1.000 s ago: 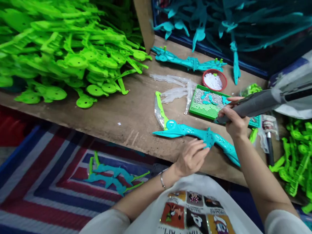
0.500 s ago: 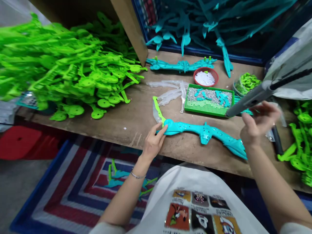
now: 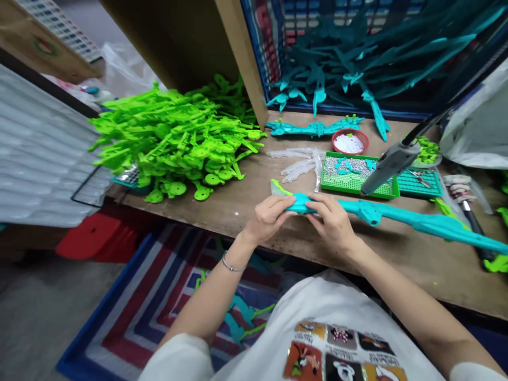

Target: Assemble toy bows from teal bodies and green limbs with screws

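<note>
A long turquoise plastic toy bow (image 3: 408, 218) stretches across the front of the bench. My left hand (image 3: 265, 219) is closed around its left end, at the joint where a green limb with a clear piece (image 3: 279, 188) sticks out. Beside it, my right hand (image 3: 332, 222) pinches the bow's body, thumb below and fingers on top. The joint is partly hidden by my fingers. A grey electric screwdriver (image 3: 383, 168) hangs on its cord over the green tray (image 3: 357, 192) of screws and small turquoise pieces, apart from both hands.
Green limbs (image 3: 178, 137) are heaped at left. Clear plastic pieces (image 3: 297, 168), a red basket (image 3: 349, 133) of white pieces and another turquoise bow (image 3: 313, 128) lie farther back. A black-handled tool (image 3: 472, 218) lies right. Below the bench's front edge is a striped bin (image 3: 130, 301).
My right hand has come from beside the screwdriver to the bow's left end. The bow is now gripped by both hands and turned, its right end reaching farther right. The view has shifted left.
</note>
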Motion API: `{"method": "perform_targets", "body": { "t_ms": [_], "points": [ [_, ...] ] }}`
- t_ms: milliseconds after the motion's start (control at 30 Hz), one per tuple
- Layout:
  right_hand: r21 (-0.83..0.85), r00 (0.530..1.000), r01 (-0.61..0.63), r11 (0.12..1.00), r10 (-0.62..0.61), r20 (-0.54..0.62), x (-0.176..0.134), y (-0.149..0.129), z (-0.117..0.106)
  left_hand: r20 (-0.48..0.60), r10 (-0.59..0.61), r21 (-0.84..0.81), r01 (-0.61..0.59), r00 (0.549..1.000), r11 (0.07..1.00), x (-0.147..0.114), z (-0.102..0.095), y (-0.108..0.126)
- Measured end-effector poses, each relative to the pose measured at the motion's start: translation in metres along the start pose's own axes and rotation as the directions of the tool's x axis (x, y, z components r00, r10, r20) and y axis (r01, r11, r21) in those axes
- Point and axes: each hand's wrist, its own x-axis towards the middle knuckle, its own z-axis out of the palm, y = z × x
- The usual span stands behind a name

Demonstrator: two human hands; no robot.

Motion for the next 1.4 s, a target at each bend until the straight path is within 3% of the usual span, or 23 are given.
{"method": "perform_targets", "body": {
  "t_ms": [233,300,400,467,533,667,733,800,900,1167,1300,1333,1400],
  "points": [
    [0.064,0.971,0.027,0.998,-0.011,-0.240,0.014,-0.006,0.013,-0.053,-0.018,-0.066,0.014,0.998,0.998,0.017,-0.013,0.002],
    [0.047,0.969,0.002,0.999,0.010,-0.248,0.022,-0.016,0.015,-0.038,-0.046,-0.076,0.043,0.998,0.996,0.021,-0.017,-0.001],
    [-0.091,0.990,-0.055,0.994,0.043,-0.133,0.027,-0.029,-0.001,0.023,-0.052,-0.090,0.054,0.998,0.994,0.029,-0.026,-0.008],
    [-0.220,0.998,-0.061,0.974,0.054,-0.036,0.020,-0.033,-0.035,0.051,-0.061,-0.096,0.065,0.997,0.993,0.033,-0.034,-0.014],
    [-0.323,0.998,-0.056,0.945,0.063,0.011,0.004,-0.030,-0.086,0.066,-0.076,-0.100,0.082,0.995,0.992,0.037,-0.041,-0.020],
    [-0.606,0.985,-0.160,0.779,0.161,-0.054,-0.033,-0.004,-0.199,0.102,-0.100,-0.081,0.109,0.990,0.991,0.041,-0.048,-0.025],
    [-0.686,0.981,-0.160,0.709,0.194,-0.028,-0.045,0.015,-0.235,0.121,-0.119,-0.079,0.129,0.986,0.988,0.042,-0.050,-0.024],
    [-0.689,0.978,-0.120,0.715,0.203,0.040,-0.050,0.033,-0.251,0.114,-0.143,-0.064,0.151,0.983,0.987,0.042,-0.050,-0.022],
    [-0.621,0.979,-0.087,0.779,0.183,0.093,-0.051,0.052,-0.250,0.085,-0.149,-0.056,0.154,0.985,0.986,0.042,-0.049,-0.020],
    [-0.527,0.995,-0.086,0.845,0.102,0.001,-0.061,0.061,-0.232,0.098,-0.127,-0.011,0.129,0.987,0.992,0.035,-0.056,-0.030],
    [-0.542,0.995,-0.079,0.836,0.101,0.010,-0.070,0.056,-0.229,0.029,-0.014,0.214,0.008,0.999,0.977,0.040,-0.054,0.009],
    [-0.549,0.995,-0.078,0.833,0.101,0.012,-0.073,0.054,-0.228,-0.015,-0.006,0.263,0.010,1.000,0.965,0.043,-0.046,0.025],
    [-0.559,0.995,-0.082,0.825,0.101,0.004,-0.077,0.050,-0.228,-0.044,0.013,0.192,-0.004,0.999,0.981,0.052,-0.021,0.058]
  ]
}}
